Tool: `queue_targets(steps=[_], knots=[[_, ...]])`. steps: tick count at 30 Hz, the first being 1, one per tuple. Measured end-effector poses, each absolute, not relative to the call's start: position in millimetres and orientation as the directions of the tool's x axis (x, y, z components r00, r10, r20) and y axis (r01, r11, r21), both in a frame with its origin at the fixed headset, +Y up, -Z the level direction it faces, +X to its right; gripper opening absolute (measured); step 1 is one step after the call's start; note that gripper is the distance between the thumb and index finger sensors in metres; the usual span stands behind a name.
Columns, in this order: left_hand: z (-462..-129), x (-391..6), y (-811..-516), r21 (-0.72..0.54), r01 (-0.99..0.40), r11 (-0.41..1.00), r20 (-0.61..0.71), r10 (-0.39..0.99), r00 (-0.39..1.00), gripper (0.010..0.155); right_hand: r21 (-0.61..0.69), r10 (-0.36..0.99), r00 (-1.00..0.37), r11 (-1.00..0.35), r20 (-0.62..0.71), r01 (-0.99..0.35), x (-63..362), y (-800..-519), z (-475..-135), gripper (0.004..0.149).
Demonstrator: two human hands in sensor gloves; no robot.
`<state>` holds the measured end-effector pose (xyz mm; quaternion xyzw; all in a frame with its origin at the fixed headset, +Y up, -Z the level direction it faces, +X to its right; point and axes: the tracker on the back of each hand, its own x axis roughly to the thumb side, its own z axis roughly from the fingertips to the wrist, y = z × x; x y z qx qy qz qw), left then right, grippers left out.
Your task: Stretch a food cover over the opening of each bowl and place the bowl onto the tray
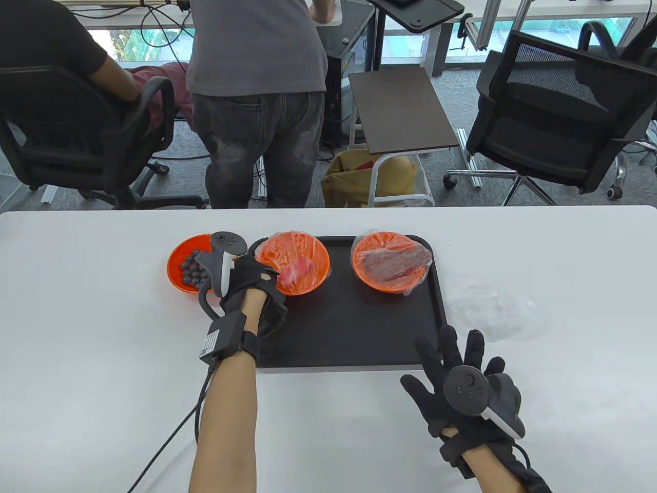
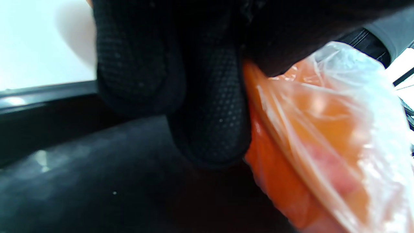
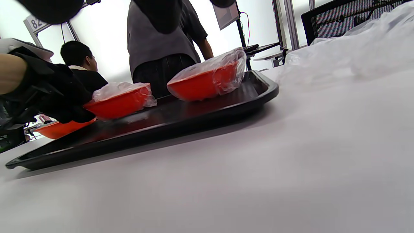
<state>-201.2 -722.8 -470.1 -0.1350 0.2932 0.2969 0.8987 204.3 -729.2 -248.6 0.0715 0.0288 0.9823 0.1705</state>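
Note:
A black tray point(image 1: 349, 334) lies mid-table. At its far right stands an orange bowl point(image 1: 391, 261) of reddish-brown food under stretched clear film. A second film-covered orange bowl point(image 1: 297, 262) with pink food is at the tray's far left corner. My left hand point(image 1: 256, 280) grips that bowl's near-left rim; in the left wrist view its fingers point(image 2: 210, 129) press against the bowl's wall point(image 2: 307, 129). Left of the tray, an uncovered orange bowl point(image 1: 187, 267) holds dark berries. My right hand point(image 1: 451, 359) hovers with fingers spread by the tray's near right corner, holding nothing.
A crumpled heap of clear food covers point(image 1: 493, 310) lies on the white table right of the tray. Beyond the table's far edge a person stands point(image 1: 256, 102), another sits at the left, and office chairs and a small side table fill the floor.

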Motion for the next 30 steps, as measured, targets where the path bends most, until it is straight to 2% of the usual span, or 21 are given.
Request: queue_targets(steps=[12, 30], knots=[[-484, -194, -731, -0.079, -0.596, 0.799, -0.602, 0.438, 0.668, 0.053, 0.105, 0.349, -0.927, -0.936, 0.140, -0.336, 201, -730, -249, 0.083], [-482, -205, -739, -0.066, -0.691, 0.720, -0.622, 0.511, 0.593, 0.052, 0.145, 0.352, -0.926, -0.932, 0.136, -0.333, 197, -731, -249, 0.083]])
